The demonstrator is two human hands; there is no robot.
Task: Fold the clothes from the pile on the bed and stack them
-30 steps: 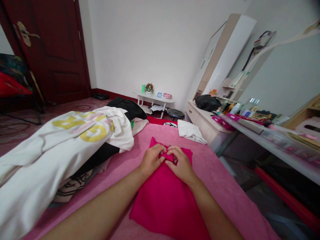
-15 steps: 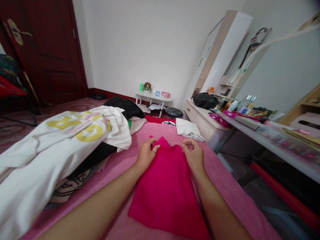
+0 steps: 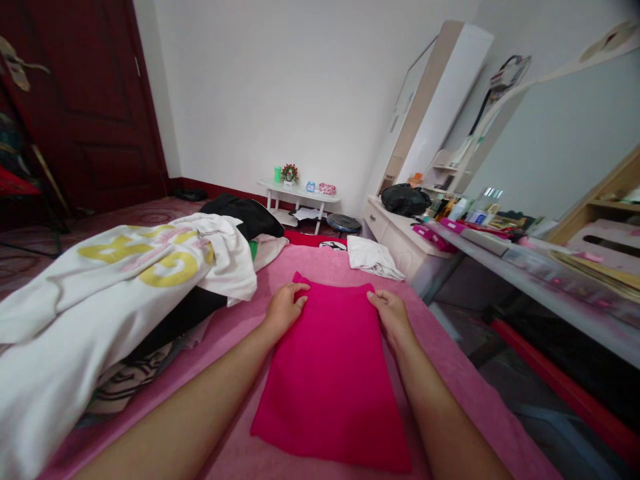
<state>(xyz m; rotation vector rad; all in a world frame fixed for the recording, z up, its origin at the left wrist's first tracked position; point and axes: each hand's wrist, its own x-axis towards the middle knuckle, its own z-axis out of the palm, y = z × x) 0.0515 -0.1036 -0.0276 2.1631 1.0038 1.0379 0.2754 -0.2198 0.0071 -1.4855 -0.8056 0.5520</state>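
Note:
A bright pink garment (image 3: 335, 373), folded into a long panel, lies flat on the pink bed cover (image 3: 465, 393). Its exact kind does not show. My left hand (image 3: 286, 308) pinches its far left corner between thumb and fingers. At the far right corner my right hand (image 3: 393, 313) holds the edge in the same way. The far edge runs nearly straight between the two hands. Beyond it on the bed rests a folded white garment (image 3: 373, 255).
To the left is a heap of clothes topped by a white sweatshirt (image 3: 165, 267) with yellow letters and a black garment (image 3: 245, 215). On the right stand a cluttered dressing table (image 3: 530, 287) and a drawer cabinet (image 3: 395, 227). A small white table (image 3: 300, 191) is by the wall.
The far edge of the pink garment, bunched before, is now pulled straight. Both hands have taken its corners, and the view has shifted slightly to the right.

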